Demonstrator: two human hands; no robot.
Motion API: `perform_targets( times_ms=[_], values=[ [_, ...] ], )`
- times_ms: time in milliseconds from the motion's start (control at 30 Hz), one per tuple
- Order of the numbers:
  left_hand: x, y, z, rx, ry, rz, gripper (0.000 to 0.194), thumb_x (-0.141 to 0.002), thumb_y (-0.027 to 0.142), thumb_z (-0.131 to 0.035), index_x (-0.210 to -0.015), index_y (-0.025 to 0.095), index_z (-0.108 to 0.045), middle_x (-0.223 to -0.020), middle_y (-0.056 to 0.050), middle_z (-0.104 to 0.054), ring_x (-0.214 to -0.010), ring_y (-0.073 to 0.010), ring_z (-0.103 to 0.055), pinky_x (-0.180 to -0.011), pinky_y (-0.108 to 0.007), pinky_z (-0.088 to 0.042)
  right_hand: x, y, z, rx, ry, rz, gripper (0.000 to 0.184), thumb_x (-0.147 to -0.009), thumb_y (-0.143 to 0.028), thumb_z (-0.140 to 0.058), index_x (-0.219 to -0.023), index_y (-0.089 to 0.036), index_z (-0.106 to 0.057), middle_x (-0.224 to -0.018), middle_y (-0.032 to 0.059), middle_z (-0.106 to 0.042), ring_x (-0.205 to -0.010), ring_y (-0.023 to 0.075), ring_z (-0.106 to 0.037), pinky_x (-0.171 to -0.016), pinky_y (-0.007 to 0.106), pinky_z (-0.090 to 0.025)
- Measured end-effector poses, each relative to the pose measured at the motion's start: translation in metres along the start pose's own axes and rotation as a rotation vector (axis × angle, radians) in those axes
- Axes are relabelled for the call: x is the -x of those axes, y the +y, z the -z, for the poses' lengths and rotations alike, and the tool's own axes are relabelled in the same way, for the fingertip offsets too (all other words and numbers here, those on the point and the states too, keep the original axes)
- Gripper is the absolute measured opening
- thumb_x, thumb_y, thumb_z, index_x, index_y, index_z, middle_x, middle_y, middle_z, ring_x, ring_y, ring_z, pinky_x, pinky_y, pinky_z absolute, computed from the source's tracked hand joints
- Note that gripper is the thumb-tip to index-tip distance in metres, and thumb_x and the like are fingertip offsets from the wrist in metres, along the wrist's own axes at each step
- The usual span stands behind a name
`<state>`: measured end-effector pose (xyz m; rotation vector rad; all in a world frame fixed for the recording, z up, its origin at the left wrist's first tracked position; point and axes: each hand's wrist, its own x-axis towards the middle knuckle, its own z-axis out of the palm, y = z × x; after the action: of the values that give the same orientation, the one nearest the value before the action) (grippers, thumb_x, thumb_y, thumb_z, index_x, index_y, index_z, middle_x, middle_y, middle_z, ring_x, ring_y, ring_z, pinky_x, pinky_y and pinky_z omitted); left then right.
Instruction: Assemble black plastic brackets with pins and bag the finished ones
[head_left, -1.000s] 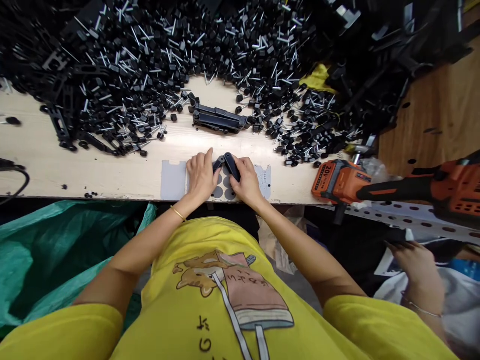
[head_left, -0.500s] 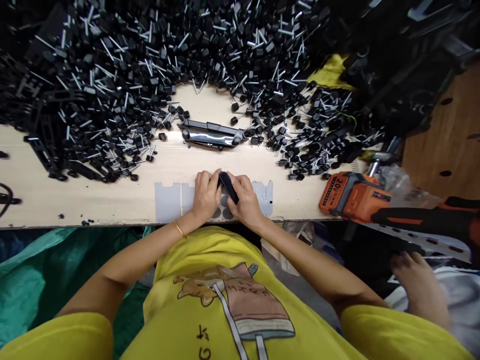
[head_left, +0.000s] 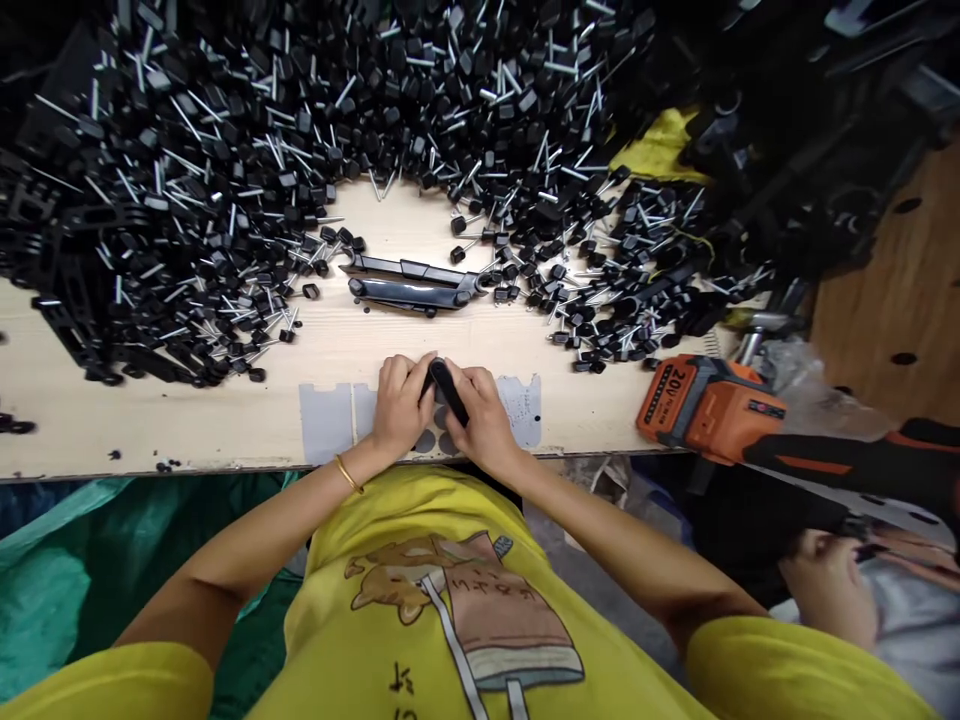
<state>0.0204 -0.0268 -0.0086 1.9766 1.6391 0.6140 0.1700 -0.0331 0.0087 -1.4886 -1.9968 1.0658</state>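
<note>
Close to the table's front edge, my left hand (head_left: 399,408) and my right hand (head_left: 486,420) meet at a black bar-shaped part (head_left: 450,392) with a rounded top end. Fingers of both hands are wrapped round it, and it forms a narrow upside-down V between them. Its lower ends are hidden by my fingers. Beyond my hands lies a longer black jointed assembly (head_left: 411,290) with a glossy lower bar. Flat grey patches (head_left: 326,425) lie on the tabletop under and beside my hands.
A large heap of black knobs with metal pins (head_left: 300,160) covers the back of the wooden table (head_left: 225,420). Black slotted parts (head_left: 64,320) lie left. An orange power tool (head_left: 712,405) rests on the right. Another person's hand (head_left: 829,585) is at lower right.
The view has shifted slightly, so the table sits a little lower. Both my hands keep their hold on the black part. The other person's hand has changed pose.
</note>
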Motion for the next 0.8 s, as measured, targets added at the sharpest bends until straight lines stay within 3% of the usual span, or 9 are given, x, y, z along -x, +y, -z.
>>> perform_targets(
  times_ms=[300, 467, 567, 633, 700, 800],
  values=[
    [-0.003, 0.0, 0.0, -0.027, 0.016, 0.012, 0.039, -0.085, 0.017, -0.045, -0.123, 0.013, -0.054, -0.087, -0.007, -0.046, -0.087, -0.0229, -0.045, -0.082, -0.038, -0.043, -0.004, -0.001, -0.003, 0.016, 0.047, 0.018, 0.069, -0.072, -0.008, -0.048, -0.139, -0.018, -0.038, -0.102, 0.0111, -0.048, -0.099, 0.0263, -0.048, -0.092, 0.043, -0.046],
    [0.007, 0.004, 0.01, 0.052, 0.07, 0.025, 0.064, -0.079, 0.016, -0.048, -0.14, 0.013, -0.031, -0.104, -0.01, -0.046, -0.101, -0.0237, -0.047, -0.09, -0.042, -0.043, -0.001, -0.001, 0.011, -0.05, -0.045, 0.063, 0.063, -0.078, -0.022, -0.055, -0.139, -0.019, -0.038, -0.108, 0.0111, -0.05, -0.104, 0.0251, -0.05, -0.093, 0.043, -0.045],
    [0.01, 0.009, 0.025, -0.024, 0.005, -0.169, 0.067, -0.078, 0.013, -0.049, -0.142, 0.019, -0.028, -0.124, -0.015, -0.044, -0.117, -0.0273, -0.043, -0.1, -0.048, -0.036, -0.005, 0.012, 0.038, -0.061, -0.073, 0.115, 0.053, -0.082, -0.031, -0.056, -0.133, -0.02, -0.045, -0.106, 0.0094, -0.054, -0.099, 0.0232, -0.053, -0.087, 0.042, -0.048],
    [0.005, 0.016, 0.032, -0.124, -0.175, -0.425, 0.058, -0.079, 0.009, -0.048, -0.135, 0.022, -0.039, -0.132, -0.013, -0.044, -0.126, -0.0277, -0.038, -0.107, -0.049, -0.027, -0.02, 0.028, 0.066, 0.043, 0.094, 0.055, 0.04, -0.084, -0.029, -0.051, -0.124, -0.02, -0.053, -0.103, 0.0095, -0.056, -0.095, 0.0237, -0.054, -0.085, 0.044, -0.048],
    [-0.004, 0.025, 0.033, -0.219, -0.372, -0.612, 0.046, -0.081, 0.005, -0.047, -0.124, 0.022, -0.05, -0.124, -0.011, -0.052, -0.123, -0.0255, -0.042, -0.108, -0.047, -0.025, -0.044, 0.049, 0.099, 0.226, 0.357, -0.071, 0.035, -0.083, -0.022, -0.048, -0.116, -0.017, -0.056, -0.103, 0.0126, -0.056, -0.099, 0.0266, -0.052, -0.087, 0.048, -0.045],
    [-0.019, 0.038, 0.026, -0.343, -0.493, -0.606, 0.028, -0.084, 0.007, -0.047, -0.107, 0.018, -0.059, -0.101, -0.009, -0.06, -0.102, -0.0236, -0.054, -0.097, -0.041, -0.036, -0.09, 0.084, 0.152, 0.474, 0.693, -0.357, 0.043, -0.076, -0.016, -0.051, -0.119, -0.01, -0.052, -0.116, 0.021, -0.05, -0.113, 0.0342, -0.045, -0.092, 0.054, -0.039]
  ],
)
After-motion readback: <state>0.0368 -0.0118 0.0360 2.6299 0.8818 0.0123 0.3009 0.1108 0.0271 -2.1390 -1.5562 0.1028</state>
